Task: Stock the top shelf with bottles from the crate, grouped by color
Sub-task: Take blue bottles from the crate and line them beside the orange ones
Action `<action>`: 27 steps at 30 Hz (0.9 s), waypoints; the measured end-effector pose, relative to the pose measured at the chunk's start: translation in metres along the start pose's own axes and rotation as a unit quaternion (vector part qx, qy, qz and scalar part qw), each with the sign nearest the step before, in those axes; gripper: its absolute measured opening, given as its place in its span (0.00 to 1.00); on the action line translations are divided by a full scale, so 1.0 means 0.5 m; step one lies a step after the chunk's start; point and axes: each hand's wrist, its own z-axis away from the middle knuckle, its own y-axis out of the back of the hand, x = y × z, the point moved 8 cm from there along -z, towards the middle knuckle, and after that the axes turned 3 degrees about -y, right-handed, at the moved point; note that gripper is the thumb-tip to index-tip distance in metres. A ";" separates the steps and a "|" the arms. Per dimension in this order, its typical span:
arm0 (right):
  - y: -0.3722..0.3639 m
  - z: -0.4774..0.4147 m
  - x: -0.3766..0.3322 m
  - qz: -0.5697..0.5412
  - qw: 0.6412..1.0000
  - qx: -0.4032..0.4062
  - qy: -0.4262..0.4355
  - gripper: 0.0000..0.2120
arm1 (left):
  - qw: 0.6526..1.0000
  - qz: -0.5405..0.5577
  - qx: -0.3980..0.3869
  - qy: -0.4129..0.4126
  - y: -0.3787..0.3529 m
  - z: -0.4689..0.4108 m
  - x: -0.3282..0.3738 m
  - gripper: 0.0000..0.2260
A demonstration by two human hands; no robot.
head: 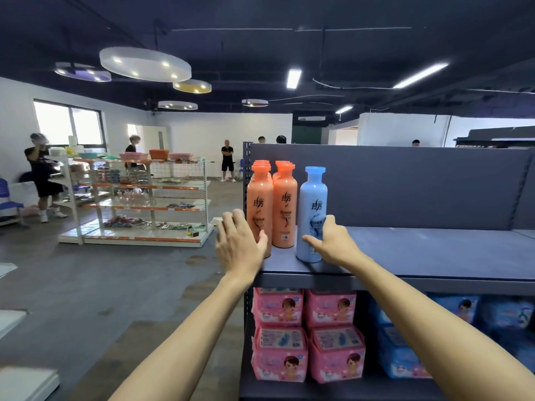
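The crate is not showing anywhere in the frame, and the right end of the top shelf (434, 250) is running out past the right edge, so its full length is cut off. Behind the two front orange bottles (285, 204), more orange caps are peeking out, but how many bottles are standing in those rows is hard to make out. The left hand (238, 244) is covering the lower part of the leftmost orange bottle, and the right hand (333, 243) is hiding the lower right side of the blue bottle (312, 212). The print on the labels is too small to read fully.

In the centre of the frame, the orange bottles are standing upright at the left end of the top shelf, with the blue bottle standing upright just to their right, near the front edge. The left hand is spreading open, fingers extended, its thumb touching or just beside the leftmost orange bottle, holding nothing. The right hand is wrapping around the blue bottle's lower body, thumb across the front.

Below, pink packs (307, 334) and blue packs (405, 351) are filling the lower shelf.
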 end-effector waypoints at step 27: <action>-0.013 -0.192 0.127 -0.013 1.000 -0.012 -0.012 0.22 | 0.963 -0.047 -0.135 -0.230 -0.201 -0.065 0.252 0.12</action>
